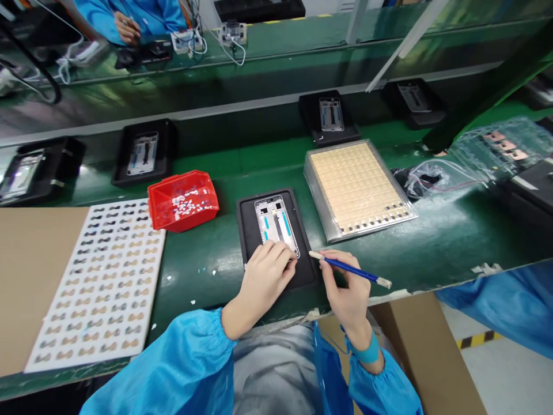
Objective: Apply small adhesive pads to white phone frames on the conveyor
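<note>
Red bin [190, 218] left of centre, white parts sheet [99, 282] beside; clear tray [323, 208], perhaps stickers, right.

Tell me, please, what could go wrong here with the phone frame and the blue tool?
1. The left hand lies on the lower end of the frame in the tray; it might smudge or shift parts there.
2. The right hand holds the tool with its tip close to the tray; a slip might scratch the frame.
3. The tray sits near the table's front edge, so a nudge might push it off.
</note>
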`<state>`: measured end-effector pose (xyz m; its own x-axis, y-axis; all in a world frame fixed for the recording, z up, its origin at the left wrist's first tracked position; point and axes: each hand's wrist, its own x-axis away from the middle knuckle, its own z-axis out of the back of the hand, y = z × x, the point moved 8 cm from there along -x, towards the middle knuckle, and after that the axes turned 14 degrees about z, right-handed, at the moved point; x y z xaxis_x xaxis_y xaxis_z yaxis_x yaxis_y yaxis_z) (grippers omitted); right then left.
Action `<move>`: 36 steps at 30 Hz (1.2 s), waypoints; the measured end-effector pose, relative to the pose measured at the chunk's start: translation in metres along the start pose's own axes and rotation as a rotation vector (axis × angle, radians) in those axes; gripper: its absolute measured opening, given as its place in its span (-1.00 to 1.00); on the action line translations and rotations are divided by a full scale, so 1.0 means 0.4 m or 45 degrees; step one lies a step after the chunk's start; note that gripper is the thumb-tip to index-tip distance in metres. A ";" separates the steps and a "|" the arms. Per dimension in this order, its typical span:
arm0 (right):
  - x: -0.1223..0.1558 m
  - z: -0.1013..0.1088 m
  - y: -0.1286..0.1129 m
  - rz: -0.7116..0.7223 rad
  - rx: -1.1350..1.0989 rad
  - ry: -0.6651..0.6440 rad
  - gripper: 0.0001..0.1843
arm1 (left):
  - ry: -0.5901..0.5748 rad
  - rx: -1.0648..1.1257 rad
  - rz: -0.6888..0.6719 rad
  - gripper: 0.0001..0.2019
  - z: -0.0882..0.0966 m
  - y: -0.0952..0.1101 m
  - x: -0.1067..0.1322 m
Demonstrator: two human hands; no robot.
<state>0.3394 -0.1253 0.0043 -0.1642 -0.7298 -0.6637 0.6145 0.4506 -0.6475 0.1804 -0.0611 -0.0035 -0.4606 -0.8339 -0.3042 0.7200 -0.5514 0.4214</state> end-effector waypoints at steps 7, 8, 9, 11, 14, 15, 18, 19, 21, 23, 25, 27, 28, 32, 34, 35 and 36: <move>-0.002 0.000 0.000 0.013 0.030 0.005 -0.80 | -0.276 0.129 0.119 -0.84 -0.024 -0.033 -0.042; -0.001 0.001 0.000 0.013 0.035 0.009 -0.81 | -0.341 0.160 0.119 -0.84 -0.026 -0.039 -0.048; 0.000 0.001 0.001 0.011 0.037 0.014 -0.81 | -0.396 0.197 0.118 -0.84 -0.026 -0.045 -0.053; 0.004 0.001 0.005 -0.002 0.031 0.026 -0.82 | -0.443 0.269 0.116 -0.84 -0.016 -0.057 -0.061; 0.009 0.000 0.011 -0.026 0.017 0.040 -0.82 | -0.382 0.287 0.074 -0.84 0.009 -0.064 -0.064; 0.009 0.000 0.012 -0.031 0.014 0.042 -0.82 | -0.362 0.269 0.040 -0.85 0.013 -0.061 -0.062; 0.008 0.000 0.012 -0.030 0.008 0.046 -0.82 | -0.330 0.199 -0.035 -0.86 0.011 -0.051 -0.054; 0.007 0.000 0.011 -0.027 0.006 0.047 -0.82 | -0.323 0.179 -0.035 -0.86 0.008 -0.050 -0.053; 0.006 0.001 0.011 -0.026 0.001 0.048 -0.81 | -0.318 0.143 -0.008 -0.88 0.001 -0.051 -0.053; 0.005 0.002 0.010 -0.028 -0.002 0.047 -0.81 | -0.336 0.099 0.017 -0.90 -0.008 -0.050 -0.054; 0.006 0.002 0.010 -0.028 -0.002 0.043 -0.82 | -0.369 0.026 0.040 -0.90 -0.018 -0.048 -0.054; 0.006 0.002 0.010 -0.028 -0.001 0.042 -0.82 | -0.410 -0.081 0.063 -0.89 -0.027 -0.044 -0.054; 0.006 0.002 0.010 -0.029 -0.002 0.043 -0.82 | -0.429 -0.137 0.075 -0.89 -0.031 -0.042 -0.054; 0.008 0.002 0.013 -0.041 0.005 0.044 -0.85 | -0.512 -0.270 0.139 -0.89 -0.042 -0.031 -0.060; 0.009 0.002 0.015 -0.044 0.011 0.044 -0.86 | -0.555 -0.304 0.176 -0.89 -0.048 -0.028 -0.064; 0.011 0.003 0.016 -0.048 0.009 0.045 -0.87 | -0.572 -0.324 0.188 -0.89 -0.052 -0.028 -0.065; 0.012 0.003 0.018 -0.053 0.003 0.048 -0.88 | -0.582 -0.343 0.190 -0.88 -0.057 -0.028 -0.065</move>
<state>0.3440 -0.1261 -0.0031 -0.2184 -0.7282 -0.6496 0.6083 0.4189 -0.6741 0.1963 -0.0327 -0.0195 -0.4788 -0.8614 0.1697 0.8744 -0.4506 0.1798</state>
